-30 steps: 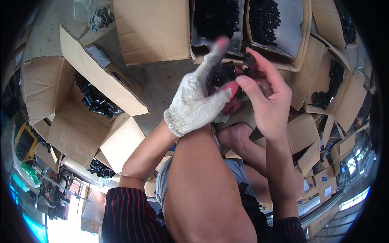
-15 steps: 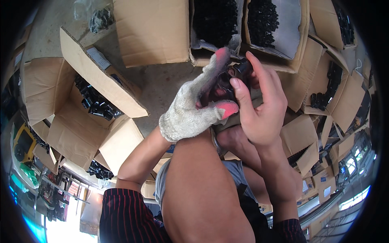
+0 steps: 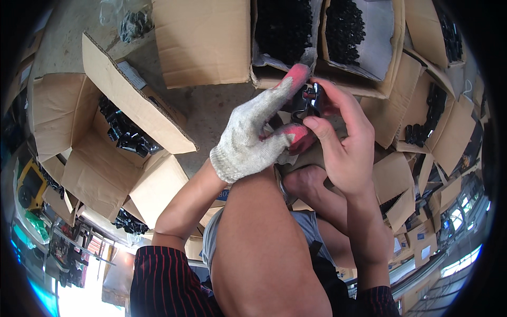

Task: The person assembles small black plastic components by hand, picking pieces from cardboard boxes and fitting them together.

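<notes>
My left hand (image 3: 247, 131) wears a whitish knit glove with red fingertips. My bare right hand (image 3: 346, 145) faces it. Between them is a small glossy black part (image 3: 311, 100) with an open, clamp-like shape; its exact kind I cannot make out. The right fingers and thumb grip it from the right side. The left thumb and forefinger curve round its other side, and the left palm is mostly hidden. Just beyond the hands stands a cardboard box (image 3: 393, 87) with two lined compartments, holding heaps of small black pieces (image 3: 285, 31) (image 3: 344, 31).
To the left, an open carton (image 3: 84, 171) contains glossy black parts (image 3: 127, 129). More cartons with black parts (image 3: 433, 113) crowd the right. A clear plastic bag (image 3: 134, 24) lies on the floor at the far left. My bare knee (image 3: 259, 227) is below the hands.
The black part has turned more upright between my hands, showing its clamp-like end. My left forefinger and thumb have shifted slightly around it. The view has moved a little.
</notes>
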Demonstrator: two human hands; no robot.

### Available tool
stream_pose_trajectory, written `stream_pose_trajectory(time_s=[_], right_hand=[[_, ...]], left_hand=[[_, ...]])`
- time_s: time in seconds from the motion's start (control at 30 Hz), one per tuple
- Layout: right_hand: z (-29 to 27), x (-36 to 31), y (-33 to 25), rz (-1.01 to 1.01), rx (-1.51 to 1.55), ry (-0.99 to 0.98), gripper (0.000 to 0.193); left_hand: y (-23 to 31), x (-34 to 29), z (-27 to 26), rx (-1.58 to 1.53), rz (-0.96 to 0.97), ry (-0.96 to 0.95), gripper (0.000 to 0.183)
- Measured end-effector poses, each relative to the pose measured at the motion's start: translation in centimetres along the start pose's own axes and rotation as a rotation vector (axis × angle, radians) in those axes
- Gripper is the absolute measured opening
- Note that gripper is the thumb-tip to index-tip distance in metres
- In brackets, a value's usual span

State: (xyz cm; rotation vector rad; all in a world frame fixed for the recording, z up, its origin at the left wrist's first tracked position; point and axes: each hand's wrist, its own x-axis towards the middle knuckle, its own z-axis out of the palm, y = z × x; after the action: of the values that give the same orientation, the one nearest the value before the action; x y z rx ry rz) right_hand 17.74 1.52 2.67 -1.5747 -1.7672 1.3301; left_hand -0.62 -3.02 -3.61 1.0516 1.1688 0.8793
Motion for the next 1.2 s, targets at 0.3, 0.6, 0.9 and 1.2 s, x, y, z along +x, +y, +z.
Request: stream_pose_trajectory(time_s=[0.3, 0.6, 0.9, 1.2], right_hand=[[-0.6, -0.2, -0.6, 0.052, 0.056, -0.034, 0.045], [-1.4, -0.2, -1.0, 0.076, 0.038, -0.073, 0.045], [-1.0, 2.3, -0.6, -0.046, 0.041, -0.069, 0.034], [5.6, 14.4, 4.5, -0.118, -0.895, -0.243, 0.013]], left_hand=[[0.8, -0.3, -0.1, 0.014, 0.062, -0.049, 0.073], [1.2, -1.0, 0.5, -0.249, -0.186, -0.128, 0.08], [2.2, -1.2, 0.3, -0.767, -0.327, -0.006, 0.091], [3.1, -2.0, -1.7, -1.172, -0.459, 0.084, 0.095]])
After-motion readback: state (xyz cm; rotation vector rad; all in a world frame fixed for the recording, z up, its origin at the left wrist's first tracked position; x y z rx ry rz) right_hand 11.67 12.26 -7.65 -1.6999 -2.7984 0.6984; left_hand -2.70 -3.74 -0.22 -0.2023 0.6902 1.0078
